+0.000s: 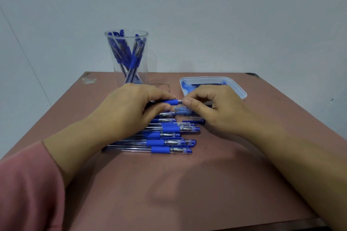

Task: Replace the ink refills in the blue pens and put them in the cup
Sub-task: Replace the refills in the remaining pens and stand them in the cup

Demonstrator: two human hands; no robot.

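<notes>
Head view: left grip [131,107] is curled round a pen [171,102] at its blue sleeve, holding it level above the pile [169,133] on the bench [187,184]. Right grip [212,107] pinches the pen's silver end. Cup [127,58], holding pens, stands behind; tray [242,93] back right.
</notes>
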